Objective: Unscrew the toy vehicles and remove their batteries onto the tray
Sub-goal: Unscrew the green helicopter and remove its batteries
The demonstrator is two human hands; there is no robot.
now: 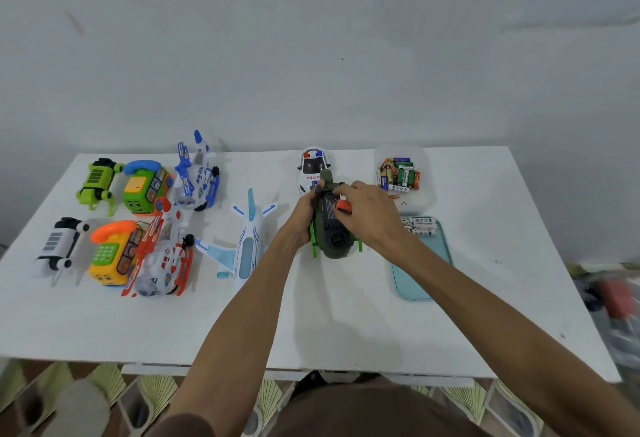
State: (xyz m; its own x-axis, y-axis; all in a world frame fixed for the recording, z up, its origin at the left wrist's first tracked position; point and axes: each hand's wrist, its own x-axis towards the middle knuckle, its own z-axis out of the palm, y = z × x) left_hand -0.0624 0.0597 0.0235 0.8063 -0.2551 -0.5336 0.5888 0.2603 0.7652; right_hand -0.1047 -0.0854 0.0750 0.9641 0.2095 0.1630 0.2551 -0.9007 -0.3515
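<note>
Both hands (367, 215) grip toy (332, 228); white table (311, 325), grey wall (311, 55).

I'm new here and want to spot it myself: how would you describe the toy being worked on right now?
On the white table, look at its middle, just in front of the white police car. Both hands grip a dark olive-green helicopter lying belly up on bright green skids. It is the only dark toy; its neighbours are white or brightly coloured.

Table (346, 315): smooth matt white surface. Tray (415, 280): smooth pale teal plastic. Dark green toy helicopter (332, 228): matt plastic. Police car (313, 166): glossy white plastic. Battery tub (415, 201): translucent plastic.
</note>
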